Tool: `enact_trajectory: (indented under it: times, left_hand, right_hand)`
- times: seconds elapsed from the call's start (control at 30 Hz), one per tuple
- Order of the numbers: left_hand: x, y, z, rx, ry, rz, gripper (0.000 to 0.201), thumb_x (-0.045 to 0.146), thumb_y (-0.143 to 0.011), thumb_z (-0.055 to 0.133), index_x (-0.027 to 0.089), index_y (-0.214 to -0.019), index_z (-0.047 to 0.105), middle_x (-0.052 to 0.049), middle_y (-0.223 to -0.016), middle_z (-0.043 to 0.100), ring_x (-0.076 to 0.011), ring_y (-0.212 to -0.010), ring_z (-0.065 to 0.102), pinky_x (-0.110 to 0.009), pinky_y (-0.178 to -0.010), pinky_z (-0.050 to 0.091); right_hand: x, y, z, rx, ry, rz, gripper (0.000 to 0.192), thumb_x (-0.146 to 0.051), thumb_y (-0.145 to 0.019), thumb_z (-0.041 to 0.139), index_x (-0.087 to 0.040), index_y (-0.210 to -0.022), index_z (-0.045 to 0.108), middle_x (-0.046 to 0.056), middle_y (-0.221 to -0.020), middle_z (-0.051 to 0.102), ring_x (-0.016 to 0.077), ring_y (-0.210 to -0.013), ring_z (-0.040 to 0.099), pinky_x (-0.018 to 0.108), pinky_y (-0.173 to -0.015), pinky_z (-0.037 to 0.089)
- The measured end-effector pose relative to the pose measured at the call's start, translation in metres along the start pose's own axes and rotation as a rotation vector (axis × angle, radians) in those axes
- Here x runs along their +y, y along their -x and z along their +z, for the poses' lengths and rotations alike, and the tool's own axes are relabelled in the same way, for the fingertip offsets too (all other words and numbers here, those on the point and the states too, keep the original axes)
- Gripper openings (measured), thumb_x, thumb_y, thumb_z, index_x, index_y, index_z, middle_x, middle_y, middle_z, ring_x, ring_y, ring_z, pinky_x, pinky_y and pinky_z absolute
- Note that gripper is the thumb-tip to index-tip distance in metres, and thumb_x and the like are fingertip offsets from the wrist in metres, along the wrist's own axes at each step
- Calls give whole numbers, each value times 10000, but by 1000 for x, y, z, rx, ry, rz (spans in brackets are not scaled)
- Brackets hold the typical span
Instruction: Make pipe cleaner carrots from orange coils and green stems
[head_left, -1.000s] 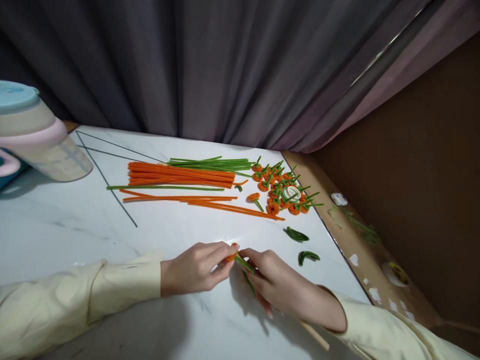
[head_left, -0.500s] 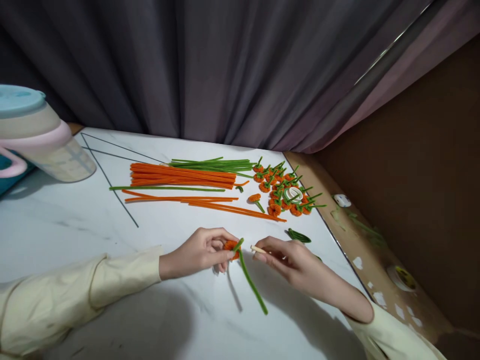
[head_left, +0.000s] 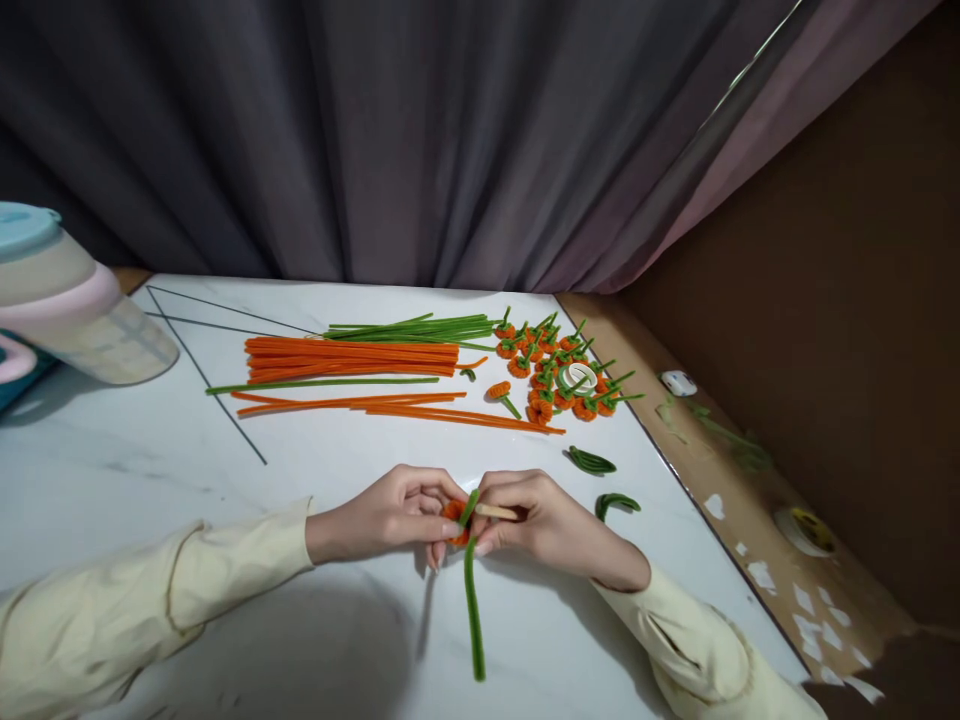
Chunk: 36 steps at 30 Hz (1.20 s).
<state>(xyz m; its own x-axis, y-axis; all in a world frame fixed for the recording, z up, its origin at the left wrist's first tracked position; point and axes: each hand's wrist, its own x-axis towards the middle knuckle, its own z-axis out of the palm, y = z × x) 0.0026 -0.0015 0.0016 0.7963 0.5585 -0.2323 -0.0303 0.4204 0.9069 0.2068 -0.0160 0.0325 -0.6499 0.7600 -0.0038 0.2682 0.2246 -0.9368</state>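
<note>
Near the front of the table, my left hand (head_left: 394, 515) pinches a small orange pumpkin-like piece (head_left: 454, 521) made of fuzzy pipe cleaner. A green pipe cleaner (head_left: 473, 615) passes through it, a short end pointing up and a long end hanging down. My right hand (head_left: 544, 525) grips a short pale wooden stick (head_left: 496, 512), its tip right by the green end. Both hands nearly meet; the fingertips hide part of the contact. Curled green pieces (head_left: 591, 461) lie beyond my right hand, with another green curl (head_left: 619, 502) beside it.
Farther back lie a bundle of orange pipe cleaners (head_left: 352, 358), green pipe cleaners (head_left: 412, 328) and several finished-looking orange pieces with green stems (head_left: 519, 366) around a white roll (head_left: 579, 376). A tumbler (head_left: 97, 320) stands at left. Paper scraps (head_left: 761, 575) lie beyond the right edge.
My right hand has moved left with the wooden stick, bringing it up to the orange piece. The green pipe cleaner's long end now hangs straighter down. The view has shifted slightly.
</note>
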Motion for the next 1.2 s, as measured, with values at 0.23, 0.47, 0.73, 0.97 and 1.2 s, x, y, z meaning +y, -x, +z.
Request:
enact_trajectory:
  times: [0.23, 0.47, 0.73, 0.97, 1.2]
  left_hand:
    - [-4, 0, 2, 7, -27, 4, 278, 309, -749, 690, 120, -887, 540, 3, -653, 598, -99, -531, 592, -222, -532, 496]
    - [-6, 2, 2, 34, -125, 85, 258, 306, -786, 653, 110, -927, 563, -27, -725, 602, -111, -587, 584, -237, -560, 492]
    - [-6, 3, 0, 16, -64, 120, 296, 315, -814, 638, 108, -1010, 559, -55, -794, 616, -128, -653, 618, -271, -645, 518]
    - [-1, 4, 2, 35, -180, 174, 289, 264, -806, 640, 122, -1043, 557, -70, -877, 632, -135, -717, 615, -265, -657, 526]
    - [2, 2, 6, 190, -238, 172, 217, 323, -830, 602, 113, -879, 585, -17, -654, 625, -144, -579, 640, -267, -579, 545]
  right_hand:
    - [-2, 2, 1, -2, 24, -13, 372, -458, -800, 637, -129, -628, 624, 11, -635, 548, 92, -568, 483, 198, -537, 380]
    - [-1, 4, 6, 68, 17, 19, 353, -435, -755, 694, -127, -602, 614, 16, -629, 562, 96, -553, 480, 204, -517, 361]
    - [-3, 5, 14, 229, 33, -7, 216, -249, -773, 689, -134, -614, 597, -18, -611, 512, 62, -501, 381, 195, -476, 293]
    - [-1, 9, 21, 326, 138, -45, 177, -172, -785, 637, -146, -619, 580, -9, -627, 517, 75, -523, 396, 202, -491, 299]
    - [-1, 10, 13, 275, 166, -45, 50, -125, -805, 586, -159, -783, 616, 28, -757, 609, 105, -621, 521, 199, -549, 379]
